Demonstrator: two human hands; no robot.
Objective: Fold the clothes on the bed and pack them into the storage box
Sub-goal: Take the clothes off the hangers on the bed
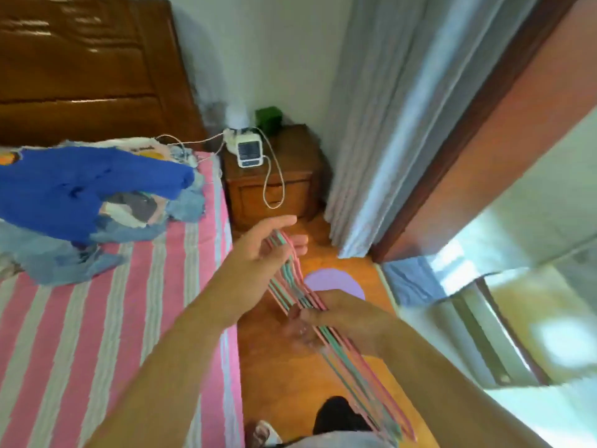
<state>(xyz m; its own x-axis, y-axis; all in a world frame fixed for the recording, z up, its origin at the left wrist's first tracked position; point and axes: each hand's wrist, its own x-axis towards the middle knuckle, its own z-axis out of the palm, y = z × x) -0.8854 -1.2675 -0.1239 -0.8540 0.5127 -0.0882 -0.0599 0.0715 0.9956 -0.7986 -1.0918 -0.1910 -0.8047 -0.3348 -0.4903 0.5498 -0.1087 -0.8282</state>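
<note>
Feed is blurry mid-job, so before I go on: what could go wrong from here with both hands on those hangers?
1. The hangers are a loose bundle; the left hand holds only their top ends, so some could slip to the floor.
2. With the right hand also on the hangers, neither is free for the clothes.
3. The charger cable hangs off the nightstand nearby and could snag.

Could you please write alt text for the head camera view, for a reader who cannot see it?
Both hands, left hand and right hand, hold a bundle of pink and green hangers beside a pink striped bed. A pile of clothes lies unfolded on it; a wooden nightstand stands beyond.
</note>
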